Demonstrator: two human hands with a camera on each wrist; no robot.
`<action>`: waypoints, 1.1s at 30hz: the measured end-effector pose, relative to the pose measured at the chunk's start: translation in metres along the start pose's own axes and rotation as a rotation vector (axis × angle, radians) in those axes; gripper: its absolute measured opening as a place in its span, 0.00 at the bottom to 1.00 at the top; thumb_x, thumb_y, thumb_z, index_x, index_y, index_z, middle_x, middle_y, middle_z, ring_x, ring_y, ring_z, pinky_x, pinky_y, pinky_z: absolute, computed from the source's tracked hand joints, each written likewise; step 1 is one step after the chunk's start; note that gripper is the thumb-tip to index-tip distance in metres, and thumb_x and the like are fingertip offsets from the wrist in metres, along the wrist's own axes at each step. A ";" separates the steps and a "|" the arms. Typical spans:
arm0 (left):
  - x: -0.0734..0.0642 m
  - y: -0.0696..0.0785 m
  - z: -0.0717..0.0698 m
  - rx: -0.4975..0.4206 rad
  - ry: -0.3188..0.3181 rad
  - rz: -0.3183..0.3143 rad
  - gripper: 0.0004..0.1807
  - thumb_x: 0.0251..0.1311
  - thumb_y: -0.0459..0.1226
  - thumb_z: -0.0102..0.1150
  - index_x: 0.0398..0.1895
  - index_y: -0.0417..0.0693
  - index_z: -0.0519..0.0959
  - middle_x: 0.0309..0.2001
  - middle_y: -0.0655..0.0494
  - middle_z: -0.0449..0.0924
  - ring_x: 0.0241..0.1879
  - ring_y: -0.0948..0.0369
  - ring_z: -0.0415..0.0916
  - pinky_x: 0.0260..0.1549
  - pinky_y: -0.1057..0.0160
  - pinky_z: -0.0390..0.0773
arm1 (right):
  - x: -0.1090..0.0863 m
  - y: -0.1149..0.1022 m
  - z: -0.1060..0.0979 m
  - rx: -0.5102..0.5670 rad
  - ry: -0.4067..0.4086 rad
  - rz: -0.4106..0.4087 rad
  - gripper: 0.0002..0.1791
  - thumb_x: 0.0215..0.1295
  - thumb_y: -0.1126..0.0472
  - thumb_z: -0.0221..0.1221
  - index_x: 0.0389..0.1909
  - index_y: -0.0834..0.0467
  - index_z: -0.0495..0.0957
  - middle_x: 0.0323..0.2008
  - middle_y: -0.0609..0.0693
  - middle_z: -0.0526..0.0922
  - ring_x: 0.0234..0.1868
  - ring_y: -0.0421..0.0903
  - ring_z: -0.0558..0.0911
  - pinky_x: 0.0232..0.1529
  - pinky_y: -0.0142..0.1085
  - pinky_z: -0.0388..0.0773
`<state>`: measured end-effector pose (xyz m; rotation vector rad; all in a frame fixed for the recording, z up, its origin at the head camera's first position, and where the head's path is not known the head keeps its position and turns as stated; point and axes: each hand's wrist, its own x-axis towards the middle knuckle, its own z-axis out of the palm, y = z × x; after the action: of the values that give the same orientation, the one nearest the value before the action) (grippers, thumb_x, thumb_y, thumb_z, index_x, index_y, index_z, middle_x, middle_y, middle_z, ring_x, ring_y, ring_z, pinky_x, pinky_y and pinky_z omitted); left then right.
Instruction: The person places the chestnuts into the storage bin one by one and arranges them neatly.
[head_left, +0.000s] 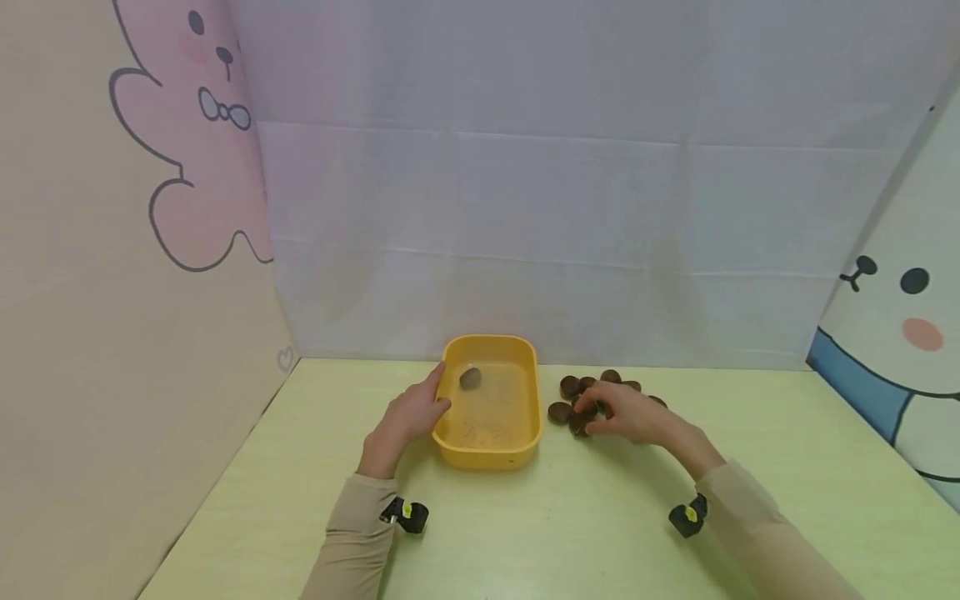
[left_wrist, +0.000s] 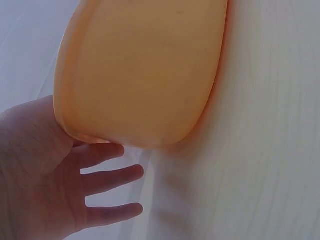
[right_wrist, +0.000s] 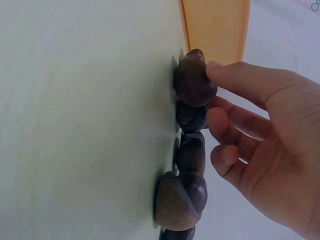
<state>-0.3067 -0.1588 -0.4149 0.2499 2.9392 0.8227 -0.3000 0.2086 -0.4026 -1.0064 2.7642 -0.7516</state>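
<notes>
Early going, I judge: one grey lump [head_left: 470,378] in tray [head_left: 501,412], brown pile [head_left: 570,387] outside, right. Left hand [head_left: 408,414] holds tray's side, visible fingers spread; right hand [head_left: 630,414] pinches a brown lump [right_wrist: 195,86].

In all three views, no word, label, brand or number could be read; only a small heart [head_left: 285,359] was drawn on the left wall [head_left: 187,358].
</notes>
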 end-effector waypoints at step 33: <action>-0.003 0.005 0.002 -0.022 0.014 -0.023 0.38 0.68 0.42 0.46 0.80 0.51 0.49 0.24 0.51 0.71 0.16 0.60 0.61 0.18 0.63 0.63 | 0.004 -0.008 0.012 -0.146 0.117 -0.116 0.12 0.54 0.64 0.68 0.40 0.53 0.82 0.35 0.45 0.78 0.29 0.38 0.74 0.32 0.29 0.73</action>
<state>-0.3031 -0.1541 -0.4135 0.2100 2.9381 0.8565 -0.2954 0.1963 -0.4091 -1.1960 2.9177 -0.6511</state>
